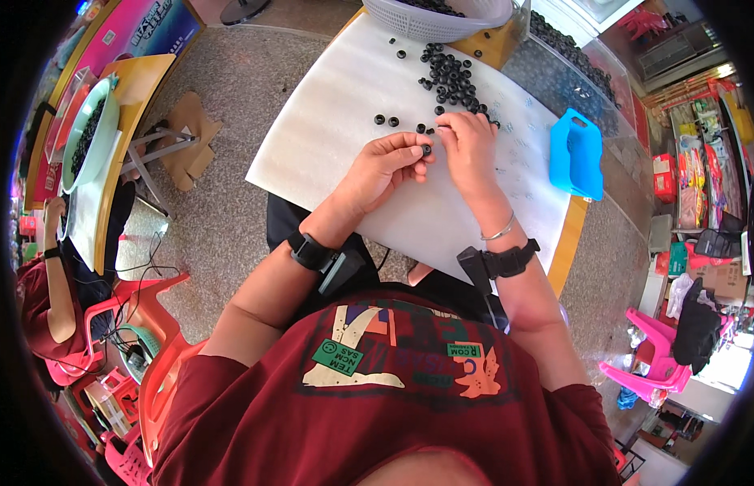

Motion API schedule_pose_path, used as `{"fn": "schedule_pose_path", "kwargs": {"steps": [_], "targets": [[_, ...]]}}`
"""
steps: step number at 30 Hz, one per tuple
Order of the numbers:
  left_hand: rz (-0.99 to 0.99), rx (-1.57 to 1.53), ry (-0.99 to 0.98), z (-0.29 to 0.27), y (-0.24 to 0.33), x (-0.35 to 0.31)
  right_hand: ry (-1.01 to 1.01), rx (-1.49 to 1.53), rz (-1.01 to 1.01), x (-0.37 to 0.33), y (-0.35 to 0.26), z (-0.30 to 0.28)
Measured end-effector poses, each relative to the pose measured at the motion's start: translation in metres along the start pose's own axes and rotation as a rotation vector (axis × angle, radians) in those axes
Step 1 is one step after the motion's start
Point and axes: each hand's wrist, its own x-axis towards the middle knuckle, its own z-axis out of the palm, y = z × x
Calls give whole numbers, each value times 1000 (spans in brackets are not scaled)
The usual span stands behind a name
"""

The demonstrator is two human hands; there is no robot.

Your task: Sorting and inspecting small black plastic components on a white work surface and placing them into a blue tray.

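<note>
Over the near part of a white-covered table [312, 121], my left hand [385, 166] is closed, pinching a small round black part [426, 150] between thumb and fingertips. My right hand [471, 154] is just to its right, fingers drawn together; whatever they hold, if anything, is too small to make out. Beyond both hands lies a loose heap of similar black parts [451, 77], with a few strays to the left. Small clear pieces [519, 162] are scattered on the sheet to the right of my right hand.
A blue plastic tray [575, 158] stands at the table's right edge. At the far side are a grey basket [437, 23] of black parts and a clear bin [555, 93]. Leftward, a co-worker [49, 300] sits by a pale green basin [93, 134]; a red chair [162, 356] stands nearby.
</note>
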Motion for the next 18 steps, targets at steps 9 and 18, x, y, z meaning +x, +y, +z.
{"fn": "schedule_pose_path", "kwargs": {"steps": [9,18], "targets": [[22,37,10,1,1,-1,-171,875,504,-12,-25,-33],[30,55,8,1,-1,0,-158,963,537,-26,-22,-26]]}}
